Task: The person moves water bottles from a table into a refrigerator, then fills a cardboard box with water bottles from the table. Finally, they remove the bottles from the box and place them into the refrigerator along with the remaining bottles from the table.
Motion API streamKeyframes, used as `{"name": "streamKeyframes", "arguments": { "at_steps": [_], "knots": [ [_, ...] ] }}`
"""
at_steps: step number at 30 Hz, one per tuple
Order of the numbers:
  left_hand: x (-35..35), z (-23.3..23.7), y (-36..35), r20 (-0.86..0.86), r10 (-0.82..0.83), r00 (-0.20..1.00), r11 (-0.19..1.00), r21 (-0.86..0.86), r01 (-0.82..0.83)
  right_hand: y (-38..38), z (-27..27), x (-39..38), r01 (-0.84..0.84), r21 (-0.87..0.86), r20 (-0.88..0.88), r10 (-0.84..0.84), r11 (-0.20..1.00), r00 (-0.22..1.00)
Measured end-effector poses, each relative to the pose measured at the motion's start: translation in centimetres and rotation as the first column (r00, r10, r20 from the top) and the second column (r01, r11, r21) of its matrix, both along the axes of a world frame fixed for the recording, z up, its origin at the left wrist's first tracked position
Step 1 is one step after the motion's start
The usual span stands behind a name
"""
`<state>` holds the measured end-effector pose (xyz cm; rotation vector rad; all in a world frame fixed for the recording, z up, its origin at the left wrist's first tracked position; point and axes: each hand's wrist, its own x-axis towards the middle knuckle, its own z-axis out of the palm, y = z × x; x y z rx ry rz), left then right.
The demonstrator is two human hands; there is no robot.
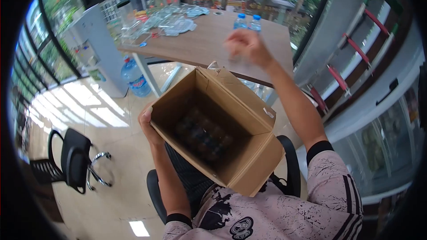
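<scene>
A tall cardboard box (240,98) with its flaps folded out is tilted over the chair in front of me, its opening facing up toward my view. My left hand (147,118) grips the box's left edge. Deep inside, in shadow, are several bottle-like items (202,133) too dark to make out well. My right hand (249,46) is raised over the table's edge, its curled fingers smeared by motion. Just beyond it, two small water bottles with blue caps, a left one (240,21) and a right one (255,23), stand on the table.
The wooden table (200,44) carries a heap of clear plastic packaging (173,22) at its left. A large water jug (134,76) stands on the floor beside a water dispenser (95,49). A black office chair (75,160) is at left, a ladder (351,49) at right.
</scene>
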<state>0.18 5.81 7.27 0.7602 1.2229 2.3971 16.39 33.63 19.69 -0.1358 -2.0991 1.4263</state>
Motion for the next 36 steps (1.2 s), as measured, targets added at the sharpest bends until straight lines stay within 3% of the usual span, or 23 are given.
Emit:
{"name": "streamKeyframes", "arguments": {
  "at_steps": [1, 2, 3, 4, 5, 6, 7, 8, 9, 10, 11, 13, 15, 17, 19, 23, 24, 26, 27, 30, 32, 34, 36],
  "knots": [
    [0.2, 0.7, -1.1, -0.068, 0.049, 0.996, 0.998, -0.024, -0.051, 3.8, -1.4, -0.1, 0.232, 0.034, -0.130, -0.226, 0.972, 0.965],
    [0.3, 1.1, -2.2, -0.135, 0.106, 0.985, 0.993, -0.046, -0.113, 8.0, -3.7, -0.2, 0.393, -0.077, -0.184, -0.401, 0.916, 0.897],
    [0.3, 0.9, -3.1, -0.122, 0.177, 0.977, 0.983, -0.025, -0.182, 12.3, -6.2, 0.1, 0.497, -0.094, -0.135, -0.505, 0.863, 0.852],
    [0.3, 0.6, -3.8, -0.132, 0.197, 0.971, 0.978, -0.041, -0.204, 18.6, -9.9, -0.1, 0.715, 0.072, -0.023, -0.716, 0.695, 0.698],
    [0.1, 0.3, -4.5, -0.139, 0.225, 0.964, 0.971, -0.051, -0.234, 22.6, -12.7, -0.5, 0.805, 0.135, -0.098, -0.801, 0.578, 0.591],
    [0.6, 1.0, -5.3, -0.136, 0.228, 0.964, 0.969, -0.067, -0.239, 28.7, -16.6, -1.1, 0.802, 0.206, -0.237, -0.766, 0.561, 0.597],
    [0.6, 1.0, -5.8, -0.117, 0.242, 0.963, 0.965, -0.069, -0.251, 26.1, -14.7, -1.5, 0.856, 0.246, -0.126, -0.861, 0.454, 0.493],
    [0.5, 0.8, -6.3, -0.099, 0.250, 0.963, 0.963, -0.077, -0.258, 27.1, -14.5, -2.2, 0.852, 0.233, -0.047, -0.870, 0.468, 0.491],
    [0.7, 0.5, -6.7, -0.086, 0.274, 0.958, 0.958, -0.058, -0.280, 30.5, -15.6, -2.4, 0.756, 0.116, 0.044, -0.764, 0.644, 0.644],
    [0.6, 0.3, -6.9, -0.080, 0.284, 0.956, 0.957, -0.047, -0.288, 29.7, -15.4, -3.6, 0.802, 0.110, -0.108, -0.795, 0.588, 0.597],
    [0.5, -0.3, -7.1, -0.056, 0.274, 0.960, 0.961, -0.027, -0.276, 27.9, -13.7, -4.0, 0.781, 0.164, -0.014, -0.790, 0.602, 0.612],
    [0.6, -0.1, -7.5, -0.081, 0.325, 0.942, 0.944, -0.032, -0.328, 29.1, -13.9, -5.2, 0.744, 0.089, -0.071, -0.741, 0.663, 0.668],
    [0.4, -0.6, -7.7, -0.091, 0.343, 0.935, 0.936, -0.049, -0.349, 28.8, -13.1, -5.0, 0.776, 0.162, 0.028, -0.789, 0.610, 0.614],
    [-0.1, -0.9, -7.9, -0.114, 0.391, 0.913, 0.914, -0.065, -0.400, 32.1, -14.5, -4.9, 0.821, 0.287, -0.001, -0.857, 0.494, 0.516],
    [0.2, -0.9, -8.3, -0.150, 0.426, 0.892, 0.892, -0.099, -0.442, 29.2, -13.1, -3.6, 0.824, 0.280, -0.088, -0.841, 0.493, 0.534],
    [0.0, -0.1, -9.3, -0.186, 0.413, 0.892, 0.886, -0.145, -0.441, 27.1, -11.0, -0.6, 0.751, 0.429, -0.062, -0.813, 0.502, 0.579],
    [-0.1, -0.3, -9.0, -0.199, 0.397, 0.896, 0.894, -0.138, -0.427, 26.8, -11.1, -0.1, 0.737, 0.434, -0.160, -0.760, 0.519, 0.630],
    [0.5, 0.5, -8.2, -0.078, 0.342, 0.936, 0.936, -0.064, -0.347, 20.2, -7.2, 1.1, 0.573, 0.411, -0.044, -0.612, 0.710, 0.790],
    [0.6, 1.0, -7.6, -0.090, 0.317, 0.944, 0.945, -0.049, -0.322, 17.5, -5.5, 1.3, 0.504, 0.292, -0.025, -0.520, 0.813, 0.854],
    [0.4, 1.0, -6.5, -0.099, 0.237, 0.967, 0.970, -0.035, -0.241, 7.1, 0.4, 2.7, 0.276, 0.296, -0.008, -0.287, 0.914, 0.958],
    [0.5, 1.6, -5.2, -0.081, 0.182, 0.980, 0.977, -0.096, -0.190, 3.8, 2.7, 4.6, 0.144, 0.464, -0.015, -0.155, 0.874, 0.988],
    [0.2, 1.5, -3.5, -0.085, 0.123, 0.989, 0.988, -0.086, -0.130, -3.3, 4.7, 4.7, -0.072, 0.416, -0.005, 0.081, 0.907, 0.997],
    [0.1, 1.5, -1.9, -0.091, 0.074, 0.993, 0.994, -0.069, -0.080, -5.8, 5.3, 4.4, -0.456, 0.404, 0.187, 0.416, 0.793, 0.890]
  ]
}}
